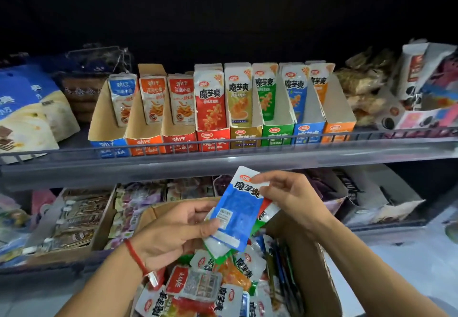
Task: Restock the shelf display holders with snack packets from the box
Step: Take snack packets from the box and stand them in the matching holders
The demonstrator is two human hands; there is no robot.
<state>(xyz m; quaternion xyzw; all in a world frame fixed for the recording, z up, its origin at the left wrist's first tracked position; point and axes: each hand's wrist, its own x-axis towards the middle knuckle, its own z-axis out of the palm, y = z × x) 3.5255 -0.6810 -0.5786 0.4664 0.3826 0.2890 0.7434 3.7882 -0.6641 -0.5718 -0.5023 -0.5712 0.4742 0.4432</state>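
A grey wire-fronted shelf (247,154) is running across the middle of the frame, carrying a row of cardboard display holders (213,128) (eight, side by side) — blue-and-white bags (27,116) are sitting at its left end, more packets (421,88) at right.

A dim shop aisle: the space above the upper shelf (223,153), toward twelve o'clock, lies in near-total darkness. The grey metal shelf with its low wire rail (247,141) crosses the frame from nine to three o'clock. A lower shelf (386,227) sits beneath, with pale floor (409,262) at four o'clock.
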